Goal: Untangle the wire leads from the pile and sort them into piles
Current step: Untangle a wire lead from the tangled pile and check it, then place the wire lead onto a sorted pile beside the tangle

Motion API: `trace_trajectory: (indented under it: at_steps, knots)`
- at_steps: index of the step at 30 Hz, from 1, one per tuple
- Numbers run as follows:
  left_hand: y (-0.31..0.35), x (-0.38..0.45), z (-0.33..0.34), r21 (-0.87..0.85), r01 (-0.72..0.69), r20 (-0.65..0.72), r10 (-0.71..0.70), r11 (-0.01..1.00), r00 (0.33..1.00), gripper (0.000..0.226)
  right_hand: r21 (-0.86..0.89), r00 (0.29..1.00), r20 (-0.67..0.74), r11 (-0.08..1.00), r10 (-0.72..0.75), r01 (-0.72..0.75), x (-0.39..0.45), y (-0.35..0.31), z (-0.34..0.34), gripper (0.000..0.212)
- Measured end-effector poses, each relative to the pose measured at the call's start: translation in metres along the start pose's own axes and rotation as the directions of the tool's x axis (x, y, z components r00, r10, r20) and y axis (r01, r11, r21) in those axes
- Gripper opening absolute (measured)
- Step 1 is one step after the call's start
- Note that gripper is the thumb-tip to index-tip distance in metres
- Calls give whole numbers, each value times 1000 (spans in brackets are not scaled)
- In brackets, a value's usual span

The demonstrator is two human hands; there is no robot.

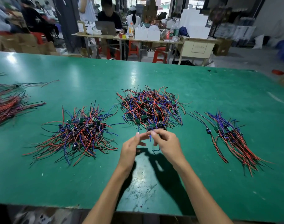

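Observation:
A tangled pile (151, 107) of red, blue and black wire leads with small green boards lies at the table's middle. A second tangled heap (80, 133) lies to its left. On the right, a sorted bundle (231, 138) has its leads lying parallel. My right hand (167, 143) pinches a blue wire lead (150, 137) at the near edge of the middle pile. My left hand (133, 147) is just beside it, fingers extended toward the same lead, touching or nearly touching it.
The green table (154, 183) spreads wide. Another bundle of leads (7, 105) lies at the far left edge. Beyond the table are other work tables, red stools, boxes and seated people.

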State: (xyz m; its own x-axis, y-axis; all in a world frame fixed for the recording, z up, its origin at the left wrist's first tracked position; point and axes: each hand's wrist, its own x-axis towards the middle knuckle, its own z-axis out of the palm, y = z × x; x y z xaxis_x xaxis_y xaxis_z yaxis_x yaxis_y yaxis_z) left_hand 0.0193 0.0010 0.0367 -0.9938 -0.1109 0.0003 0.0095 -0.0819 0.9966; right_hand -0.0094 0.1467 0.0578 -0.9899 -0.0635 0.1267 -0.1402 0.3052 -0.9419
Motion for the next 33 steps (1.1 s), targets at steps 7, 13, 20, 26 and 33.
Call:
trace_trajectory:
  at_steps: [7, 13, 20, 26, 33]
  knots:
    - [14, -3, 11, -138, 210, 47, -206, 968, 977, 25, -509, 979, 97, 836, -179, 203, -22, -7, 28, 20]
    - [11, -7, -3, -147, 213, 66, -205, 966, 977, 21, -461, 971, 214, 865, -108, 198, -29, -6, 24, 83]
    - [15, -6, -9, -146, 105, -69, -116, 984, 991, 15, -133, 958, 256, 977, -129, 167, -25, 5, 34, 93]
    - [56, 31, -57, -42, -137, -353, 114, 990, 929, 11, -329, 992, 73, 936, -105, 124, -1, 9, 31, 66]
    - [66, 56, -110, 549, 237, -573, 154, 802, 805, 48, -605, 990, -82, 785, 110, -138, 52, 28, 23, 56]
